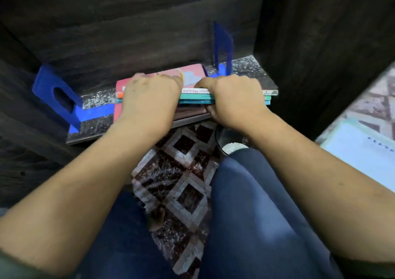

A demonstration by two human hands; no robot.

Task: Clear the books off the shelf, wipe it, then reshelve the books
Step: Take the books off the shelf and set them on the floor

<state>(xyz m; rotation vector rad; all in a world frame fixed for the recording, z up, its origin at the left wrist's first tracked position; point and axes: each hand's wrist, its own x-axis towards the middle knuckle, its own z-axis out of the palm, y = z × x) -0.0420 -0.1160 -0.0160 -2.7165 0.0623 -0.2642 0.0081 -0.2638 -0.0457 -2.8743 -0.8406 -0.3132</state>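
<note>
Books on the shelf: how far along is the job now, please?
Done: nothing visibly. In hand: left hand and right hand grip the books, stacked flat, overhanging the shelf front. To do: the shelf shows pale specks, so wiping probably remains, then reshelving.

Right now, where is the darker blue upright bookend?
In the head view, the darker blue upright bookend stands at the right rear of the speckled shelf board, just behind the right hand and the flat stack of books.
</note>
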